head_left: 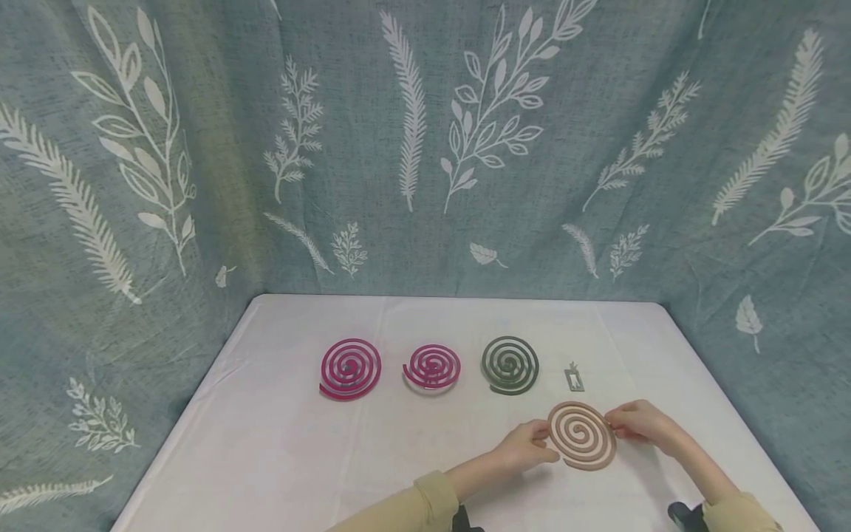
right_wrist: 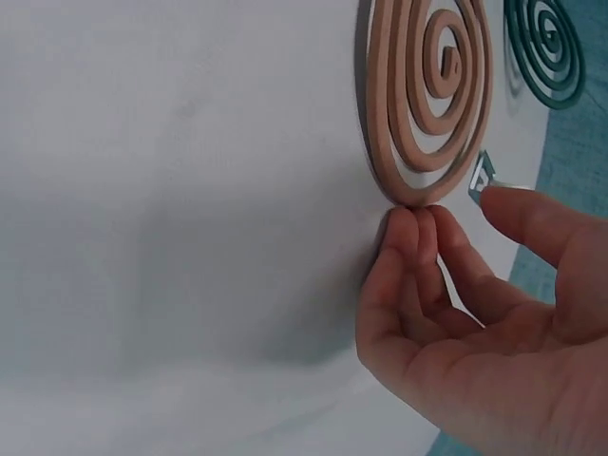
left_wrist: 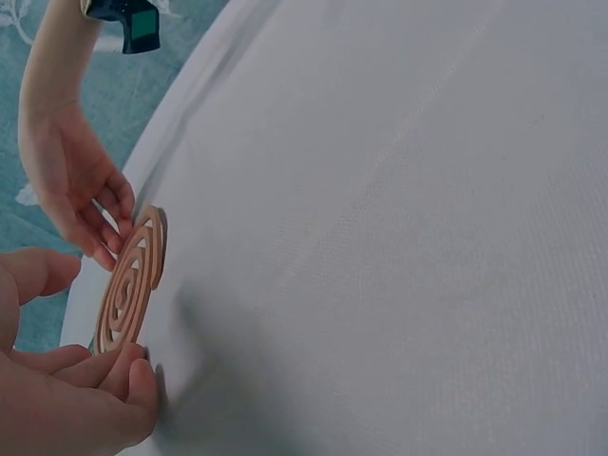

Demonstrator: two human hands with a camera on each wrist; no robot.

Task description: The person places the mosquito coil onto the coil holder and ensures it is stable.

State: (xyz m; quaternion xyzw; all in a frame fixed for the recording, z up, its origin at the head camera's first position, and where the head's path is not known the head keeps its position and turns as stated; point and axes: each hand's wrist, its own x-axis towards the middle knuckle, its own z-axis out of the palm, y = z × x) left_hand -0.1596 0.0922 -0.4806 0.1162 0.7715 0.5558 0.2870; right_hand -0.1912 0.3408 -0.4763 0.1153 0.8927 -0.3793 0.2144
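Note:
A brown mosquito coil (head_left: 575, 448) lies low over the white table, between the two hands. My left hand (head_left: 524, 448) touches its left edge with the fingertips; in the left wrist view the thumb (left_wrist: 49, 273) stands apart from the coil. At the opposite edge is my right hand (head_left: 643, 423). Its fingertips (right_wrist: 403, 228) meet the rim in the right wrist view, while the thumb (right_wrist: 532, 217) is held away. Just behind the coil, a small metal stand (head_left: 574, 379) sits on the tabletop. Whether the coil rests fully on the cloth, I cannot tell.
Along the back stand a magenta coil (head_left: 350, 369) at left, a second magenta coil (head_left: 432, 366), apparently raised on a stand, and a dark green coil (head_left: 510, 366). The white table (head_left: 266, 443) meets a patterned blue-green curtain (head_left: 425, 244) behind.

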